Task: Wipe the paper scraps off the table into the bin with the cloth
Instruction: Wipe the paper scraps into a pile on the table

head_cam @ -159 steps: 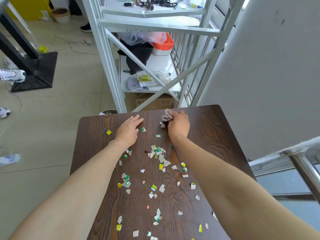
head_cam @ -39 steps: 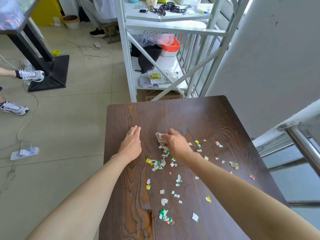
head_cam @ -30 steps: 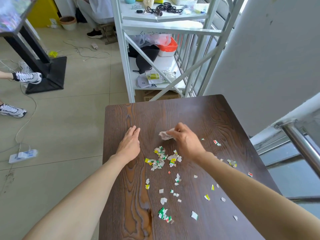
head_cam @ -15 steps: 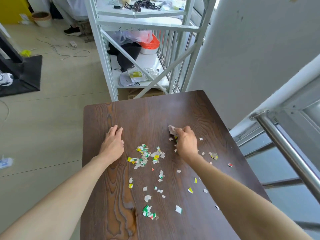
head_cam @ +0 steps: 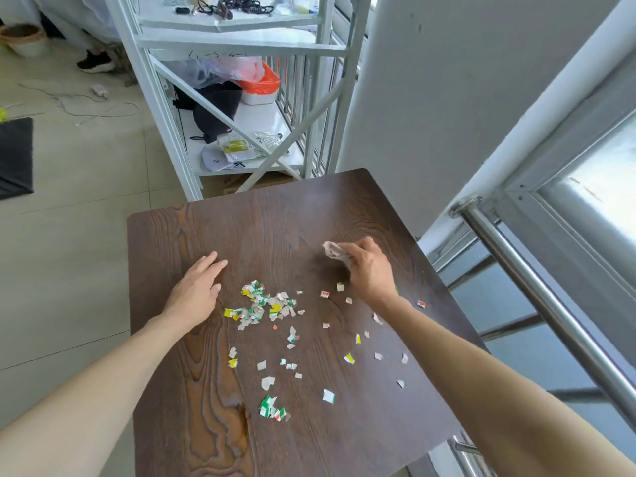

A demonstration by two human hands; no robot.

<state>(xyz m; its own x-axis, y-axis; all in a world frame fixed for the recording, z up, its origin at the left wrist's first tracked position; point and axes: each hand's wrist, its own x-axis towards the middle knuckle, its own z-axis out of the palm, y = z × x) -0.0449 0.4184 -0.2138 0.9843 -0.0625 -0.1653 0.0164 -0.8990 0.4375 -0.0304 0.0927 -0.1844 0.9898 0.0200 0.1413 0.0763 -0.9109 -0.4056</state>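
A dark wooden table (head_cam: 261, 228) carries several white, green and yellow paper scraps. The thickest heap of scraps (head_cam: 265, 304) lies mid-table, and loose bits trail toward the near and right edges. My right hand (head_cam: 370, 270) grips a small crumpled grey cloth (head_cam: 335, 251) at the right side of the table, just beyond a few scraps. My left hand (head_cam: 198, 292) rests flat on the table, fingers straight, left of the heap. No bin is in view.
A white metal shelf rack (head_cam: 227, 108) with bags and packets stands just past the table's far edge. A white wall (head_cam: 447, 98) and a steel railing (head_cam: 537, 294) run close along the right. Tiled floor with cables lies to the left.
My right hand with the cloth has moved right and away from the heap, toward the table's right side. The left hand has stayed flat in place. The scraps are more gathered than at first.
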